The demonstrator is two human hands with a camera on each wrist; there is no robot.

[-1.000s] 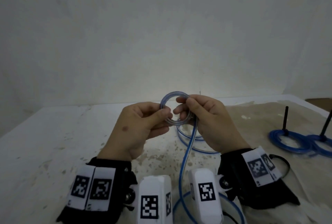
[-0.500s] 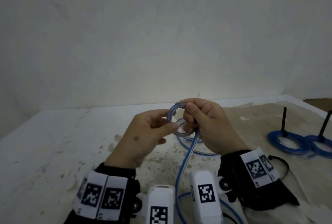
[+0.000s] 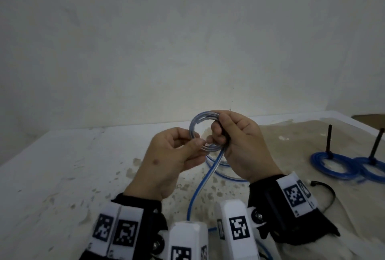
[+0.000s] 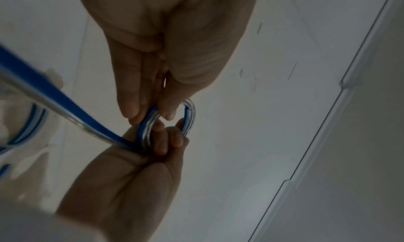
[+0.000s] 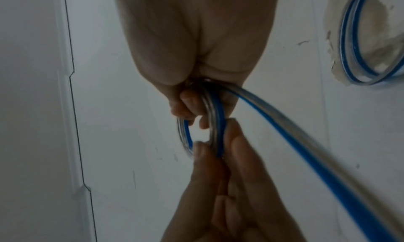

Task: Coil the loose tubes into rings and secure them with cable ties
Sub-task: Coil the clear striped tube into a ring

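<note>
Both hands are up above the counter (image 3: 62,176), working on one tube. The left hand (image 3: 170,161) pinches the near side of a small ring (image 3: 194,126) of clear tube with a blue stripe, thumb on top. The right hand (image 3: 241,145) has its fingers curled round the other side of the same ring, so both hands are holding it tight. The ring looks like two or three turns lying side by side.

The loose tail (image 3: 205,178) of the tube hangs down from the ring, between the two wrists, and more of it lies in wide loops on the counter behind the hands. So there is a lot of tube left to wind.

Far to the right, two blue rings (image 3: 331,166) lie done, each with a black cable tie (image 3: 329,140) sticking up. One more black tie (image 3: 327,188) lies on the counter near the right wrist, I think, though it is small and dim.

What could go wrong? The tube is springy. If either hand lets go a little, the turns could pop open and the ring would come undone. The long tail could also twist or kink as it is pulled up, or drag the loops on the counter into a knot. And someone has to reach for the tie with one hand, which leaves just one hand to keep the ring closed.
</note>
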